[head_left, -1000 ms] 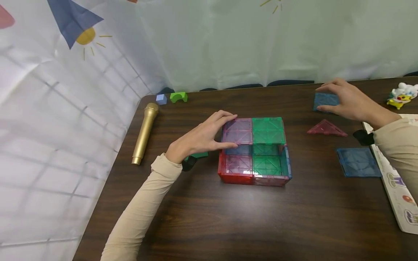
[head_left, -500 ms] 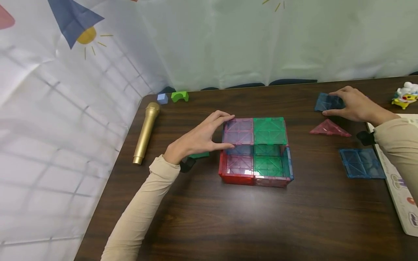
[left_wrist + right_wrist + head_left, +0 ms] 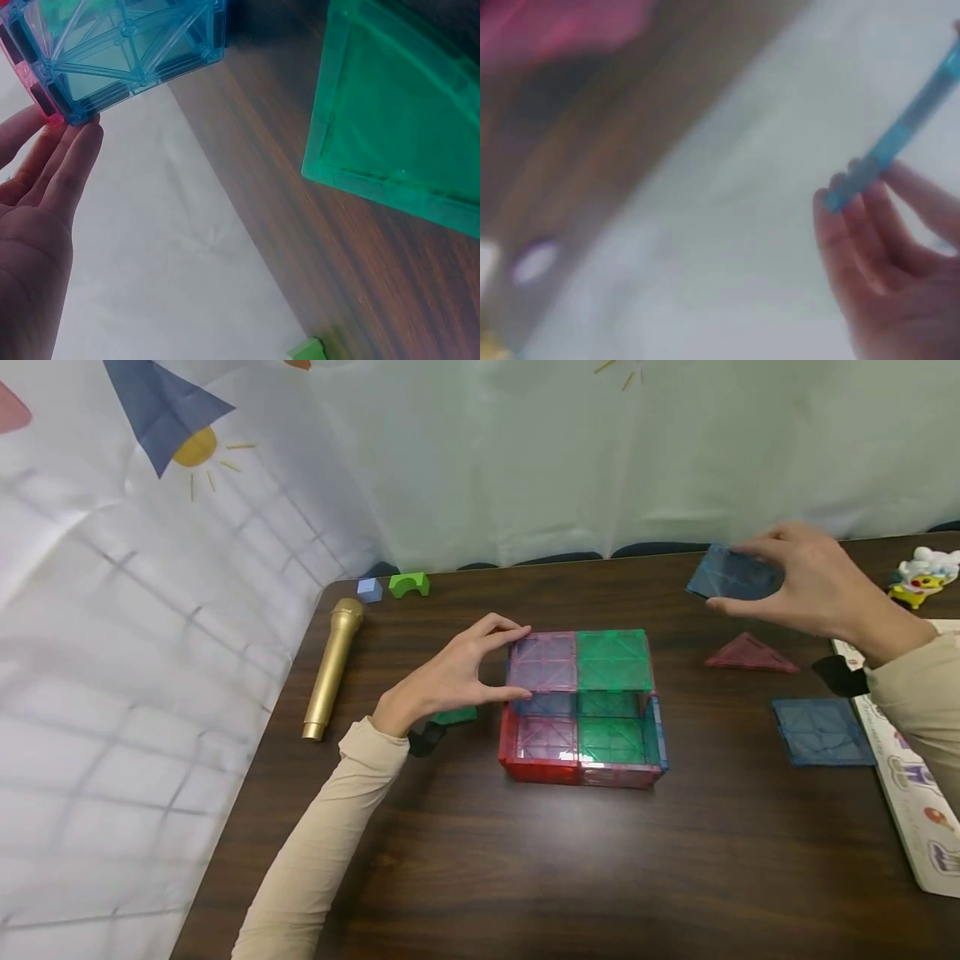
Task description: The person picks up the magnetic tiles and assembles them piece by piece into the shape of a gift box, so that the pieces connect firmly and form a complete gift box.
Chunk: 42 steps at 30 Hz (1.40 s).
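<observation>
In the head view, my left hand [image 3: 450, 677] holds the left side of a box built of translucent magnetic tiles [image 3: 615, 662], thumb at the front edge of its purple top tile and fingers at the back corner. The left wrist view shows fingertips against a corner where blue and pink tiles meet. The box has purple and green squares on top over the back half; its front half is uncovered, with red, pink and blue sides. At the far right, my right hand [image 3: 821, 585] pinches a blue square magnetic tile [image 3: 727, 572], seen edge-on between thumb and fingers in the right wrist view.
A pink triangle tile [image 3: 752, 653] and another blue square tile [image 3: 822, 732] lie right of the box. Beyond them are a printed white board [image 3: 911, 785] and a toy figure [image 3: 922, 578]. At left sit a gold microphone [image 3: 333, 668], a green arch block [image 3: 408, 583] and a green tile [image 3: 455, 717].
My right hand has taken hold of the blue square tile at the back right and lifted it, tilted, slightly leftward. My left hand has slid slightly left along the box.
</observation>
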### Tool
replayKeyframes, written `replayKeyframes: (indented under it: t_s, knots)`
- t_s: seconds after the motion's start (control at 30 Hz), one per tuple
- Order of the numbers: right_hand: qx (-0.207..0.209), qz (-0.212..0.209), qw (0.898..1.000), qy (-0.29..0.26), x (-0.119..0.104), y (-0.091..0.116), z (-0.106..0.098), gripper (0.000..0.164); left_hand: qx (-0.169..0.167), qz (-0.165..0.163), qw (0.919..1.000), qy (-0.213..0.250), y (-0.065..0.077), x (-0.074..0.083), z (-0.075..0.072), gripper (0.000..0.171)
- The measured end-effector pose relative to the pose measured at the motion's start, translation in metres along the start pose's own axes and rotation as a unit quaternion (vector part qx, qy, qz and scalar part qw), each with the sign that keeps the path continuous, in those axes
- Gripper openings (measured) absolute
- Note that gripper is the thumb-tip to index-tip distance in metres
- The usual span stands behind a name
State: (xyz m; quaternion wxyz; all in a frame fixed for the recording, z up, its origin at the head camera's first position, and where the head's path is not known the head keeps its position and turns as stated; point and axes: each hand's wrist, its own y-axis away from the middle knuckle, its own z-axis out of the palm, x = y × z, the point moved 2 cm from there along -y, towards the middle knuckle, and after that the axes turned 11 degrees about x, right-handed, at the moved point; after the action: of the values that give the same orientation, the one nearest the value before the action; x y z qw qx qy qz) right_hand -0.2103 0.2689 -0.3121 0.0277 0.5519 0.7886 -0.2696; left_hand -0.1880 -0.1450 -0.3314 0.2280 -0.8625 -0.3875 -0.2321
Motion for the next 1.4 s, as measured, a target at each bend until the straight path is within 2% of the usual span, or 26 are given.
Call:
replayKeyframes:
  t_s: [0.1, 0.27, 0.4, 0.53, 0.7, 0.93, 1.2, 1.4]
  knots:
    - [0.026, -0.094, 0.994, -0.053, -0.047, 0.009, -0.005, 0.078, 0.003, -0.002, 1.0, 0.0, 0.002, -0.002, -0.001, 0.086]
    - [0.037, -0.242, 0.961, -0.129, -0.106, 0.031, 0.0, 0.076, 0.009, -0.004, 1.0, -0.001, 0.004, -0.003, -0.001, 0.086]
    - [0.022, -0.281, 0.949, -0.142, -0.131, 0.05, 0.012, 0.078, 0.006, -0.002, 1.0, 0.002, 0.004, -0.003, -0.001, 0.086]
    - [-0.012, -0.277, 0.951, -0.138, -0.14, 0.065, 0.024, 0.076, 0.005, 0.002, 1.0, 0.002, 0.002, -0.003, 0.0, 0.086]
    - [-0.036, -0.261, 0.956, -0.127, -0.142, 0.072, 0.033, 0.079, 0.004, 0.002, 1.0, 0.001, 0.002, -0.003, 0.0, 0.086]
    - [-0.035, -0.243, 0.961, -0.124, -0.14, 0.073, 0.038, 0.075, 0.003, -0.001, 1.0, 0.001, 0.002, -0.003, -0.001, 0.087]
    - [-0.038, -0.263, 0.957, -0.112, -0.137, 0.07, 0.039, 0.066, 0.003, 0.001, 1.0, 0.005, 0.002, -0.004, -0.002, 0.087]
    - [-0.016, -0.257, 0.957, -0.136, -0.122, 0.068, 0.023, 0.054, 0.002, 0.001, 1.0, 0.006, 0.002, -0.004, -0.001, 0.087]
